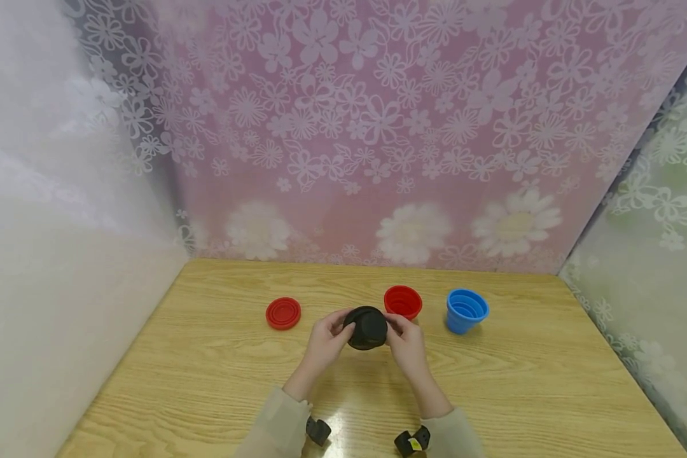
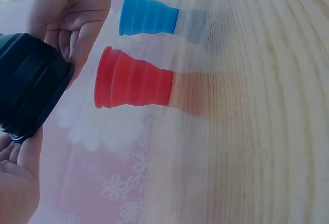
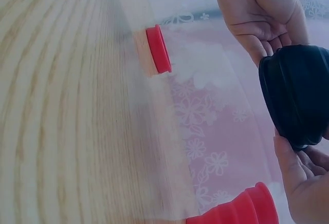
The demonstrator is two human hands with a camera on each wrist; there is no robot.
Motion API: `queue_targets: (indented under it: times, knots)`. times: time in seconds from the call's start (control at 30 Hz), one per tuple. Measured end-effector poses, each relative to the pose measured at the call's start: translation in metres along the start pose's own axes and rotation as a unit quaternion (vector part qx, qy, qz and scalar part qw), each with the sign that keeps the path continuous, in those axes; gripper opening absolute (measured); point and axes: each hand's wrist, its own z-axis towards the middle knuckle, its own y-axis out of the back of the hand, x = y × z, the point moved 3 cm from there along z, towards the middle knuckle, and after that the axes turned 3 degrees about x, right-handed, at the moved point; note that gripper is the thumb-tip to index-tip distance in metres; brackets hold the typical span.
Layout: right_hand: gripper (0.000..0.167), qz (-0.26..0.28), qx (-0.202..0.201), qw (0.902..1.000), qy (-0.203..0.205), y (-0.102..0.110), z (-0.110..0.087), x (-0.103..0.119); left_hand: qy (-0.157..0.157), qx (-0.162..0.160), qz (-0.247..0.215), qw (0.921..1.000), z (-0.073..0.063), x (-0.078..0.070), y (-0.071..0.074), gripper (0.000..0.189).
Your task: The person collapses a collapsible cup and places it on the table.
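Note:
A black collapsible cup [image 1: 371, 326] is held up above the table by both hands, its rounded base turned toward the head camera. My left hand [image 1: 324, 340] pinches its left edge, with the thumb lying over the near face. At the opposite edge, my right hand [image 1: 406, 346] grips the rim between thumb and fingers. Ridged folds show on the side of the black cup [image 3: 300, 95] in the right wrist view. Just behind it, an expanded red collapsible cup [image 1: 403, 301] stands upright, partly hidden by the right hand in the head view.
An expanded blue cup [image 1: 465, 310] stands upright at the right. To the left, a flattened red cup [image 1: 283, 313] lies on the wooden table [image 1: 217, 381]. Flowered cloth [image 1: 349, 127] hangs behind the table, with pale sheets at both sides. Black devices [image 1: 319, 431] sit at the wrists.

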Motion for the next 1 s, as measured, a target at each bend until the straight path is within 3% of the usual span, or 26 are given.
queue_targets:
  times: [0.17,0.4,0.8,1.0]
  knots:
    - [0.026,0.043,0.004,0.9989,-0.018,-0.001,0.003,-0.013,0.009,-0.017,-0.011,0.9998,0.000,0.001,0.001,0.029]
    - [0.030,0.135,0.036,0.9897,-0.032,-0.004,0.001,-0.016,0.035,-0.061,-0.075,0.9947,0.001,0.005,0.006,0.030]
    - [0.029,0.111,0.002,0.9932,-0.035,-0.003,0.001,-0.021,0.073,-0.050,-0.111,0.9899,-0.002,0.008,0.003,0.031]
    - [0.027,0.109,0.004,0.9934,-0.037,-0.003,0.001,-0.019,0.093,-0.053,-0.099,0.9894,-0.001,0.009,0.005,0.028]
